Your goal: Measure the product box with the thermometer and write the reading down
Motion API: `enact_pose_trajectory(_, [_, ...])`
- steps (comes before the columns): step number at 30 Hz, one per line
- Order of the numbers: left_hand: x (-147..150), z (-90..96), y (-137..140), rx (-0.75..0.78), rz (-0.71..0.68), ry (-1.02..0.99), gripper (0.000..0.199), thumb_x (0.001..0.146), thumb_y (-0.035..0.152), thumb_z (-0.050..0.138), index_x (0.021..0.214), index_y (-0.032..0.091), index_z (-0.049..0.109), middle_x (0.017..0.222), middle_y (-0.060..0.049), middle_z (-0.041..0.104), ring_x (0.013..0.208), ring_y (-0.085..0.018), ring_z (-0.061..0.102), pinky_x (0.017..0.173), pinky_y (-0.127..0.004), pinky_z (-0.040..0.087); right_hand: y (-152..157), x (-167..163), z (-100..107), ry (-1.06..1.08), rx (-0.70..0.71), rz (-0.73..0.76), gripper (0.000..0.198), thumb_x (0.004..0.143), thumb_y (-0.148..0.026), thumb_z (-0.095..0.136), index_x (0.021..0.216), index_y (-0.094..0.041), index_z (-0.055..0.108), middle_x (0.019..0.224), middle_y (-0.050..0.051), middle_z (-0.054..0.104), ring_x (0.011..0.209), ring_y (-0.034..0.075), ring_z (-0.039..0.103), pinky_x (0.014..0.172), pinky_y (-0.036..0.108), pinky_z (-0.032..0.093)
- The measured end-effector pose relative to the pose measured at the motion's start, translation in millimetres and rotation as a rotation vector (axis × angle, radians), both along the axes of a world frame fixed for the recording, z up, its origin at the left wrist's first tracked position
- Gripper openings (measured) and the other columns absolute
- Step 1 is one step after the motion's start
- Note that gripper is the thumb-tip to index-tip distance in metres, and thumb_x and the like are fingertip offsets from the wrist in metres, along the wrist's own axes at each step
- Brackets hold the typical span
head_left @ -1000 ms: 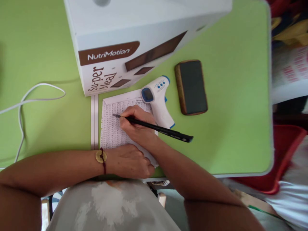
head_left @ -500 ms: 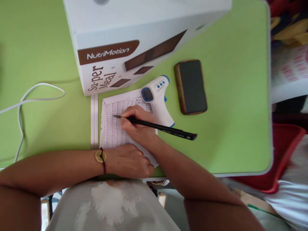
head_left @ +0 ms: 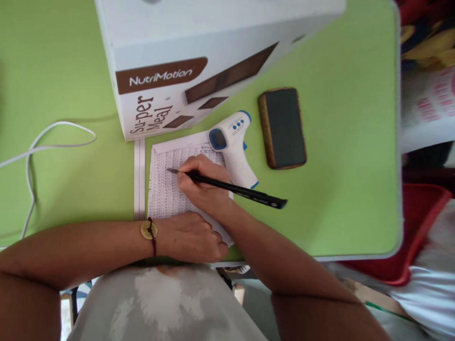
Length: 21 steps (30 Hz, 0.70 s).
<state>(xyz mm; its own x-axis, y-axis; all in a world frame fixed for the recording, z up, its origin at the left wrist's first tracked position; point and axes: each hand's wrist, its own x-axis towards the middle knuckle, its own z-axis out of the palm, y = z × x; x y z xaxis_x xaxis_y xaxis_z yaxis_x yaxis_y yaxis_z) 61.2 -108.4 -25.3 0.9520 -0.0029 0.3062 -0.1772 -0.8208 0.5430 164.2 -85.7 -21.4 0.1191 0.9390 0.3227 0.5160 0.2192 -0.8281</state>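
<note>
Black pen (head_left: 227, 187) tilted, tip on densely printed (apparently gridded) sheet (head_left: 165, 189).

The black pen (head_left: 227, 188) is rocking in the right hand (head_left: 203, 185): its rear end, lower right of centre, is swinging back left from where it reached half a second ago, while the tip is staying on the same line of the printed sheet (head_left: 165, 189).

arms: both bare, no sleeves
left wrist: dark red cord bracelet (head_left: 152, 235) w/ round gold disc charm
left hand (head_left: 190, 237): no rings seen
right hand (head_left: 202, 184): no rings, no watch
torso: pale grey garment (head_left: 159, 303), whitish blotch print
</note>
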Motion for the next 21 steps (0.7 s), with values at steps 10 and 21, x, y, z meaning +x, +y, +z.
enact_pose_trajectory(10, [0.0,0.0,-0.8,-0.019,-0.002,-0.007,0.023,0.085,0.005,0.059,0.066,0.016,0.060,0.057,-0.001,0.057,0.050,-0.018,0.055,0.041,-0.035,0.032,-1.5,0.9,-0.7,0.010,-0.004,0.005,0.010,0.074,-0.016,0.053,0.066,-0.021,0.050,0.054,-0.006,0.050,0.047,0.008,0.044,0.045,0.021,0.037])
enact_pose_trajectory(21, [0.8,4.0,1.8,-0.016,-0.027,0.057,0.022,0.087,0.006,0.058,0.068,0.016,0.061,0.057,0.000,0.057,0.050,-0.018,0.054,0.041,-0.035,0.029,-1.5,2.6,0.9,-0.027,-0.038,-0.010,0.010,0.076,-0.019,0.054,0.066,-0.021,0.051,0.055,-0.006,0.050,0.048,0.009,0.044,0.046,0.022,0.038])
